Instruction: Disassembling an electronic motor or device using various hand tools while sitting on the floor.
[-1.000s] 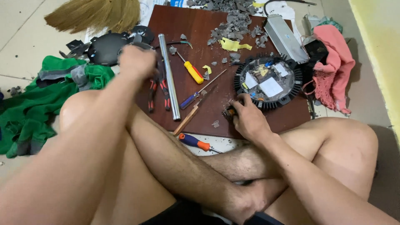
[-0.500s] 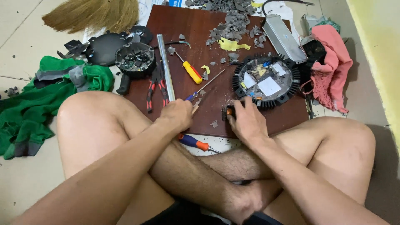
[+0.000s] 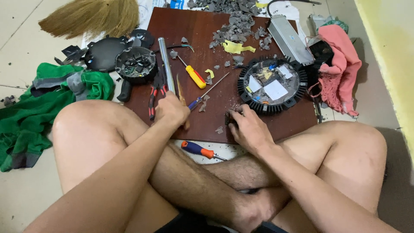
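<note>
My left hand [image 3: 171, 111] rests on the near edge of the brown wooden board [image 3: 284, 123], closed round a thin wooden-handled tool [image 3: 180, 91] whose end points away from me. My right hand [image 3: 249, 127] lies beside it on the board, its fingertips pinching a small dark part [image 3: 228, 117]. Just beyond the right hand stands a round black finned housing [image 3: 272, 84] with small circuit boards inside. A blue-handled screwdriver [image 3: 208, 92] lies between the two hands.
On the board lie a yellow-handled screwdriver [image 3: 195, 77], a metal rod [image 3: 166, 64], red pliers [image 3: 155, 92] and grey debris [image 3: 237, 23]. A small black housing [image 3: 136, 64], green cloth [image 3: 26, 116], broom [image 3: 90, 17], pink cloth [image 3: 340, 64], silver box [image 3: 291, 39] and orange screwdriver [image 3: 197, 149] surround it.
My left hand came back from the small black housing at the far left to the board's near edge and picked up the wooden-handled tool. The right hand stayed on the small part.
</note>
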